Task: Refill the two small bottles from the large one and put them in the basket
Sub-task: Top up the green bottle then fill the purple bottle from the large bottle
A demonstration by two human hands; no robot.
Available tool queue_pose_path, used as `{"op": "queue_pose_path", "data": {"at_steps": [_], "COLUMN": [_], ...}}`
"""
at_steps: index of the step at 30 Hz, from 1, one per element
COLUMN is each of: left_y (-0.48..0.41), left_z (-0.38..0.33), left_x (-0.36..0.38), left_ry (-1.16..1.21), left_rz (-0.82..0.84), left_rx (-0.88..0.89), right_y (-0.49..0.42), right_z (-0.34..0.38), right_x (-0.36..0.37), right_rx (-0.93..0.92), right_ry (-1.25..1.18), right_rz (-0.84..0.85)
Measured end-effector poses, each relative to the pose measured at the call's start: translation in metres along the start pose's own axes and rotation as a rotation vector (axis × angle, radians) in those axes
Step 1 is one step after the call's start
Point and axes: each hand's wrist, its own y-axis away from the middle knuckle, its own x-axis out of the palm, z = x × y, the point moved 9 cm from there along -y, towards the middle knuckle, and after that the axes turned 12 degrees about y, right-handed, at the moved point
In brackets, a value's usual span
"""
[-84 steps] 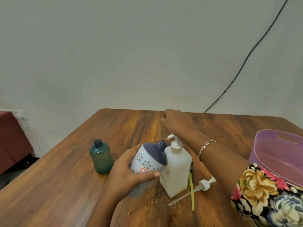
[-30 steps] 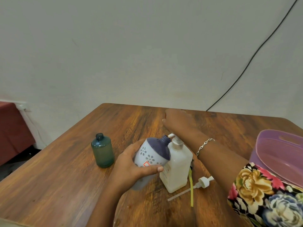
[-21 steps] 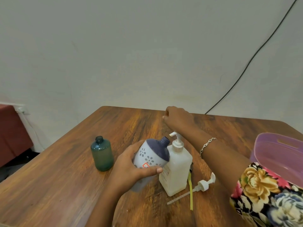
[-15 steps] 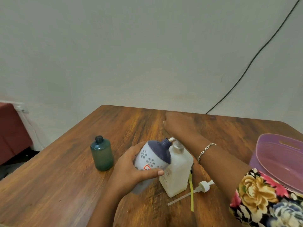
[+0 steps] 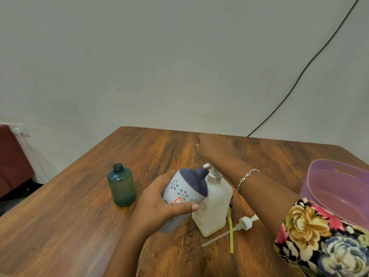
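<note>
My left hand grips a small white bottle with grey flowers and a navy top. The bottle is tilted so its open neck sits under the nozzle of the large white pump bottle, which stands on the table. My right hand reaches over that bottle with its fingers curled under, and the wrist bears down on the pump head. A second small bottle, green and uncapped, stands upright to the left, apart from both hands. The purple basket stands at the right edge.
A loose white pump cap with its tube and a yellow strip lie on the wooden table right of the large bottle. A black cable runs down the wall. A dark red seat stands far left.
My right hand lifted, the pump head rose, then it came down on the pump again. My left hand has kept the flowered bottle tilted at the nozzle throughout.
</note>
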Motion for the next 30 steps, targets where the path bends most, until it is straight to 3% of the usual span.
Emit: {"op": "queue_pose_path", "data": {"at_steps": [10,23,30], "left_y": [0.000,-0.001,0.000], "left_z": [0.000,0.001,-0.004], "left_x": [-0.003,-0.002,-0.003], "left_ry": [0.007,0.011,-0.007], "left_rz": [-0.008,-0.006,-0.001], "left_rx": [-0.018,-0.001,0.010], "right_y": [-0.005,0.001,-0.009], "right_z": [-0.007,-0.004,-0.006], "right_x": [-0.009,0.000,-0.009], "right_rx": [0.036,0.036,0.034], "right_ry": [-0.105,-0.001,-0.059], "right_rz": [-0.009,-0.035,0.040]}}
